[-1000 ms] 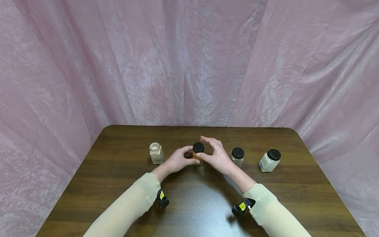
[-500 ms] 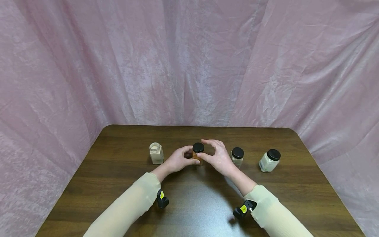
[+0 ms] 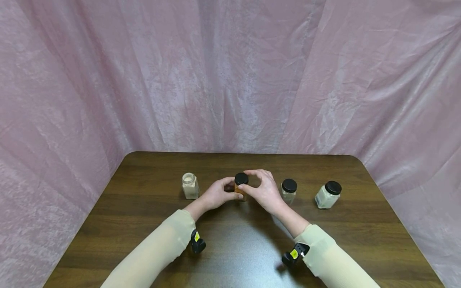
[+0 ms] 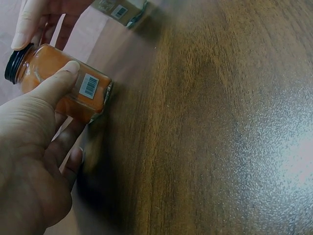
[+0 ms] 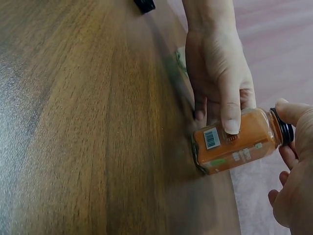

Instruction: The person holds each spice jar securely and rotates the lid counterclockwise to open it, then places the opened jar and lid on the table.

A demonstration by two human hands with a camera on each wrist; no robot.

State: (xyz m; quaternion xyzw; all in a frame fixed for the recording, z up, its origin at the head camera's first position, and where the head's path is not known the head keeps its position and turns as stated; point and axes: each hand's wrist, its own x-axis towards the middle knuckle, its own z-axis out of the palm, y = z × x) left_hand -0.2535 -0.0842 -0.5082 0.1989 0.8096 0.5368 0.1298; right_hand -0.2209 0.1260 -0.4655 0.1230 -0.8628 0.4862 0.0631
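Observation:
A glass spice jar [image 5: 249, 142] of orange powder stands at the middle of the table, its black screw lid [image 3: 241, 179] on. My left hand [image 3: 217, 195] grips the jar's body, with the thumb [image 4: 56, 83] across the front beside a barcode label. From the other side, my right hand [image 3: 265, 193] pinches the lid, thumb at the near edge and fingers at the far one. To the left is a lidless jar [image 3: 190, 188] of pale powder, its mouth uncovered.
Right of my right hand stands a black-lidded jar [image 3: 289, 188], partly behind the wrist. Farther right is another capped jar [image 3: 327, 197] of whitish powder. The wooden table [image 3: 230, 248] ends at the back against a pink curtain [image 3: 223, 80].
My right hand has shifted slightly around the lid, its fingers coming in closer to the lid's edge. The left hand and the jars have stayed in place.

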